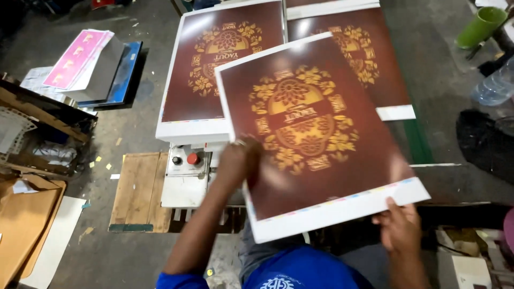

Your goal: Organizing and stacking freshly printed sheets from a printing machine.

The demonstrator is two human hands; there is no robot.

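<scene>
A grey concrete floor [134,112] is seen, stained and littered with small paper scraps. A bare wooden pallet [140,191] lies flat on it, beside a white machine housing [184,182] fitted with a red knob and a black knob. At the left, a stack of boards topped with pink sheets [80,59] is set down near flattened brown cardboard [24,225]. A green cup [482,27] stands upper right. Lighting is dim and uneven.
</scene>
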